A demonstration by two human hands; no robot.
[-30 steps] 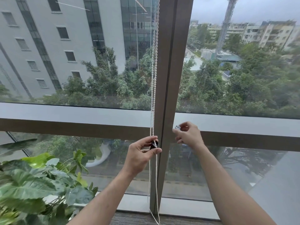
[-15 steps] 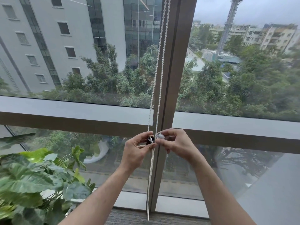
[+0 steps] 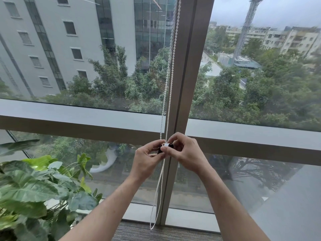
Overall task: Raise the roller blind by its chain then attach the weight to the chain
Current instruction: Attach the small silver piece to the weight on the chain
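A white beaded chain [image 3: 169, 70] hangs in two strands down the brown window post [image 3: 184, 84], and its loop ends just above the carpet. At sill height both hands meet on it. My left hand [image 3: 147, 160] pinches a small dark weight [image 3: 160, 148] against the chain. My right hand [image 3: 185, 153] presses a small white piece [image 3: 166, 145] onto the same spot from the right. Fingers hide most of the weight. The roller blind itself is out of view above.
A large leafy plant [image 3: 34, 186] fills the lower left corner. Brown horizontal window frame [image 3: 78, 126] crosses at hand height. Grey carpet [image 3: 156, 233] lies below the glass.
My right hand has moved left from beside the post to meet my left hand at the chain. The view has shifted slightly, and the chain hangs more slanted.
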